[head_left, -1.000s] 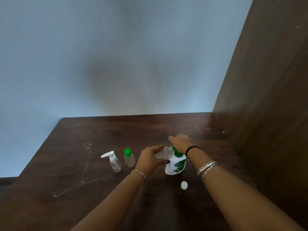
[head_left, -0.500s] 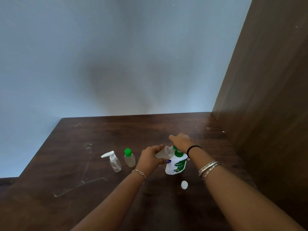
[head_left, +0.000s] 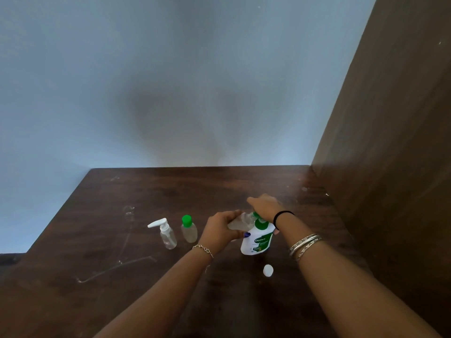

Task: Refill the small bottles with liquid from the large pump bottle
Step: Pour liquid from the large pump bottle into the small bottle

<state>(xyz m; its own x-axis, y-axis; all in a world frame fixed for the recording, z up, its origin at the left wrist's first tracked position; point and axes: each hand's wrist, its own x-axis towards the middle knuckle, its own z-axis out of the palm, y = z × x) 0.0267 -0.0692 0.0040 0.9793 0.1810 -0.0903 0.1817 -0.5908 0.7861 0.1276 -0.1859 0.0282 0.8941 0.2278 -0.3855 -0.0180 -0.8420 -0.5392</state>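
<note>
The large white pump bottle (head_left: 257,241) with a green label and green pump stands on the dark wooden table (head_left: 170,191). My right hand (head_left: 264,207) lies over its pump head and hides it. My left hand (head_left: 220,231) grips a small clear bottle (head_left: 240,223), tilted with its open mouth toward the pump's nozzle. A small white cap (head_left: 268,270) lies loose on the table in front of the large bottle.
Two more small clear bottles stand to the left: one with a white pump (head_left: 166,234) and one with a green cap (head_left: 188,229). A brown wooden panel (head_left: 390,142) walls off the right side. A pale wall rises behind the table.
Both hands and the bottles stay almost where they were. The small bottle in my left hand has shifted only slightly at the nozzle.
</note>
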